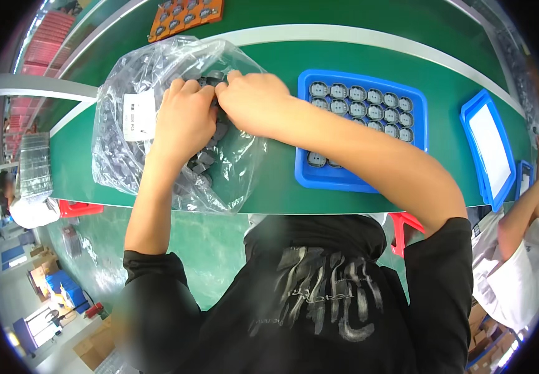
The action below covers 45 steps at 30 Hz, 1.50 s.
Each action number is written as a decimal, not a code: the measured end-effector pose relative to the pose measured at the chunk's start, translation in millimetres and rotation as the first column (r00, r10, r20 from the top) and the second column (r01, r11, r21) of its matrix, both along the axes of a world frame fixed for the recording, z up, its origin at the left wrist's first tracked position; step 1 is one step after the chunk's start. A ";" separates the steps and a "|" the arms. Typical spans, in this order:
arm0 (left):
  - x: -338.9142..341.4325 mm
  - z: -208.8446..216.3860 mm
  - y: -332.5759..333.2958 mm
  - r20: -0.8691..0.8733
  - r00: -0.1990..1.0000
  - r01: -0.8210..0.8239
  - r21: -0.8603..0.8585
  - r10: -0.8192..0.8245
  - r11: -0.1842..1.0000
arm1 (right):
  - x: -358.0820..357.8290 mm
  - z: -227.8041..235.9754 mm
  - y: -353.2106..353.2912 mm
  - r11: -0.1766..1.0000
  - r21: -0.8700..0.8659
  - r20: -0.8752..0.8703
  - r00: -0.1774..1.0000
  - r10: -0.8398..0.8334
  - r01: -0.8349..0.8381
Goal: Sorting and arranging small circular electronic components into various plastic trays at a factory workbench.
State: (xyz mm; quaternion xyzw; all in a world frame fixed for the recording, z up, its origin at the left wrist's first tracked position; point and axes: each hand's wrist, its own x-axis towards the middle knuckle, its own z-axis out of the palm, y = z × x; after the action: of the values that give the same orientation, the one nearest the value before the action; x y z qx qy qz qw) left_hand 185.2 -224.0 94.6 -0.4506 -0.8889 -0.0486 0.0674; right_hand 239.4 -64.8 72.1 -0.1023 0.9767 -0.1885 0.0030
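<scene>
A clear plastic bag full of small dark grey parts lies on the green table. Both hands are over the bag's mouth. My left hand rests on the bag, its fingers curled around the plastic and parts. My right hand meets it from the right, fingertips pinching a small dark part near the bag's top. To the right sits a blue tray holding rows of grey round parts.
A second blue tray with a white sheet lies at the right. An orange tray of parts sits at the far edge. Another person in white works at the right; someone else is at the left. Red stools stand under the table.
</scene>
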 end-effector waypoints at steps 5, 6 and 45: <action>-3.1 -7.6 -2.1 -0.008 1.000 0.007 0.018 -0.007 1.000 | 39.0 15.5 55.3 0.931 -0.333 -0.265 0.962 0.059 -0.149; -2.4 -5.7 -4.7 -0.038 0.999 -0.003 -0.003 0.003 1.000 | 60.0 32.5 72.1 0.889 -0.428 -0.314 0.949 0.025 -0.165; 166.7 -25.9 154.2 0.211 0.716 0.480 0.542 -0.665 0.689 | 260.3 -0.1 171.0 0.938 -0.287 -0.237 0.935 -0.264 0.192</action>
State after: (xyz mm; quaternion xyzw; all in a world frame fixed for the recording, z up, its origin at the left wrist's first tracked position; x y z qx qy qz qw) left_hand 351.9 -69.8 68.7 -0.6627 -0.6558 -0.3604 -0.0285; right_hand 499.7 106.2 72.0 -0.0116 0.9400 -0.2977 -0.1666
